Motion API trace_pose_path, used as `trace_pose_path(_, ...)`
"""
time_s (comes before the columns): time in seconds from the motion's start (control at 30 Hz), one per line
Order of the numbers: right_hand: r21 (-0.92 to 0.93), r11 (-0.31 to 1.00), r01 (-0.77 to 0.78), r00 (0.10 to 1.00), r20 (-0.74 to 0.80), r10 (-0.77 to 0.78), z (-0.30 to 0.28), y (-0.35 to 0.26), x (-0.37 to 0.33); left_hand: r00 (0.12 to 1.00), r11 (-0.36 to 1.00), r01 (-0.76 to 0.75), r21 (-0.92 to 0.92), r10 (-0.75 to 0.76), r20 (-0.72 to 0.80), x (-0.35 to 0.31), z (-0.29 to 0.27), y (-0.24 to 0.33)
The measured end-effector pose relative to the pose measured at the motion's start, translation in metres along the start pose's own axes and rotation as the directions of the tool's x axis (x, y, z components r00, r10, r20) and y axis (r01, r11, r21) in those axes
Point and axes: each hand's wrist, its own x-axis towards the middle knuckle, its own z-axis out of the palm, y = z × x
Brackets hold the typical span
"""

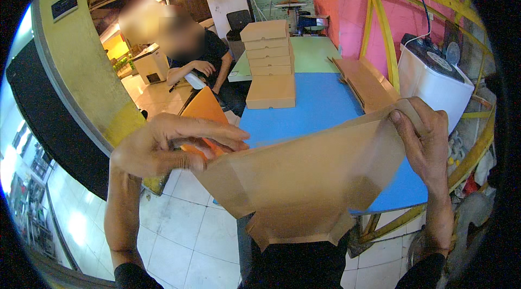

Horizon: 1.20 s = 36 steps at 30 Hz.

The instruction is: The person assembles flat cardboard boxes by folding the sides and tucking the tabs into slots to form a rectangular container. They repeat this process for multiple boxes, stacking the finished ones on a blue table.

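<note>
I hold a flat brown cardboard box blank (304,175) in front of my body, above the near edge of the blue table (320,99). My left hand (168,145) pinches its left corner, thumb and fingers closed on the board. My right hand (423,137) grips the blank's upper right corner, fingers curled over the edge. The blank is tilted, and its lower flaps hang toward my lap.
A stack of folded brown boxes (268,64) stands on the table's far side. Flat blanks (363,80) lie at the right edge. A white machine (434,83) sits at right. A seated person (198,58) is beyond an orange chair (205,107). White tiled floor lies at lower left.
</note>
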Motion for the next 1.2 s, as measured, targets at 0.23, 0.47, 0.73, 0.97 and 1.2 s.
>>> trace_pose_path(0.23, 0.275, 0.961, -0.022, 1.000, -0.009, 0.025, 0.014, 0.012, 0.003, 0.977, 0.855, -0.064, 0.515, 0.158, -0.141, 0.006, 0.036, 0.009)
trace_pose_path(0.47, 0.806, 0.576, -0.137, 0.970, 0.228, -0.089, -0.013, 0.003, 0.007, 0.840, 0.974, 0.163, 0.156, -0.054, -0.540, 0.023, 0.032, -0.011)
trace_pose_path(0.73, 0.812, 0.584, -0.017, 0.968, 0.159, -0.193, -0.001, 0.022, 0.018, 0.838, 0.994, 0.103, -0.020, -0.098, -0.537, 0.032, 0.027, -0.022)
trace_pose_path(0.97, 0.906, 0.362, -0.218, 0.969, 0.244, -0.028, 0.018, 0.006, 0.021, 0.856, 0.991, 0.078, -0.110, -0.123, -0.502, 0.033, 0.029, -0.022)
trace_pose_path(1.2, 0.846, 0.421, -0.328, 0.944, 0.307, 0.120, 0.039, 0.013, 0.026, 0.832, 0.993, 0.118, 0.005, -0.096, -0.547, 0.029, 0.032, -0.026)
